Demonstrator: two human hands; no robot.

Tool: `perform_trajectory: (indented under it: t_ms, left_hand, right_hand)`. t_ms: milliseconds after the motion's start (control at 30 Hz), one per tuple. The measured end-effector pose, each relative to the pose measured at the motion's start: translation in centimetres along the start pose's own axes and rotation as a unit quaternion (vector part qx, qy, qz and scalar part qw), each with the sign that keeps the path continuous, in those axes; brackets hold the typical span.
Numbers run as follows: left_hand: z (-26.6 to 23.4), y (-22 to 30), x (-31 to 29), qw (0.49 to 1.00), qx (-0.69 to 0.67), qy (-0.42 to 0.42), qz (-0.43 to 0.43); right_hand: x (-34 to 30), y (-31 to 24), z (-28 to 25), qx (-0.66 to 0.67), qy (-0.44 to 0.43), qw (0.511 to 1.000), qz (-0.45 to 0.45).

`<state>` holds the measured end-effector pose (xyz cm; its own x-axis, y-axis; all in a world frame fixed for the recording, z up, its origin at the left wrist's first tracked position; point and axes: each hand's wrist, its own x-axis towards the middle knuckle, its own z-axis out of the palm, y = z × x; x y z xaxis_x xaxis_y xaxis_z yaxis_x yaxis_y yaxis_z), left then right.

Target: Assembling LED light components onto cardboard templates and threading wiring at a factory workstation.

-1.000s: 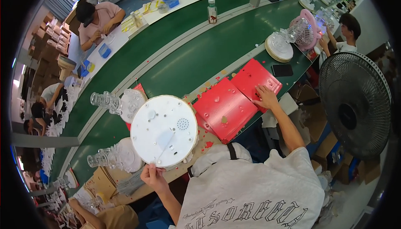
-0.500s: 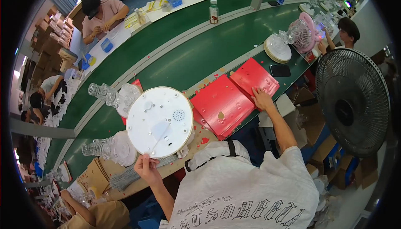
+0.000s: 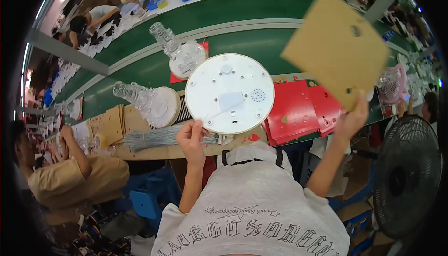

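Note:
My left hand [image 3: 191, 134] is closed, thumb against fingers, at the lower left rim of a round white base plate [image 3: 249, 74] dotted with screws. From the pinch a thin pale wire [image 3: 227, 110] runs over the plate toward its light square patch. My right hand [image 3: 353, 116], raised at the right, grips the lower corner of a square cardboard sheet [image 3: 336, 50], its brown face with small holes toward me. Beneath and left of that sheet lie red sheets [image 3: 294, 111] in two overlapping stacks.
Clear plastic bottle-shaped parts on round bases [image 3: 158, 106] stand left of the plate. A bundle of grey wires [image 3: 149, 139] and brown cardboard sheets [image 3: 109, 125] lie nearby. A large black fan [image 3: 406, 176] stands at right. A co-worker [image 3: 77, 172] sits left; the green conveyor [image 3: 261, 10] runs behind.
My right hand has lifted from the red stack, now holding up the cardboard sheet. The view has turned right, so the scene shifts. My left hand remains at the plate's rim.

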<state>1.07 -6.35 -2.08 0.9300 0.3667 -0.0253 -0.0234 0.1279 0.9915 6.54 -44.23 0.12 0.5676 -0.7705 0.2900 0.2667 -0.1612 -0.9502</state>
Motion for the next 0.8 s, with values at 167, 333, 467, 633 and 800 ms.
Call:
perform_trajectory:
  t_ms: [167,333,467,633,800]
  left_hand:
    - [0.4,-0.9,-0.8,1.0,-0.019,0.021,-0.003]
    - [-0.6,-3.5,-1.0,0.995,-0.082,0.061,0.022]
    - [-1.2,-4.7,-1.4,0.983,-0.175,0.062,0.009]
    - [-0.2,-2.4,-2.0,0.975,-0.219,0.035,-0.02]
    - [-1.4,-1.8,-1.6,0.983,-0.163,0.045,-0.072]
  right_hand:
    - [-10.5,-1.8,6.3,0.169,-0.224,0.9,0.333]
    - [-14.0,-1.5,6.9,0.125,-0.319,0.885,0.316]
    - [-14.6,-1.7,6.8,0.094,-0.322,0.913,0.233]
    - [-14.1,-1.3,6.6,0.054,-0.34,0.917,0.201]
    - [-13.4,-1.0,6.8,0.028,-0.362,0.913,0.183]
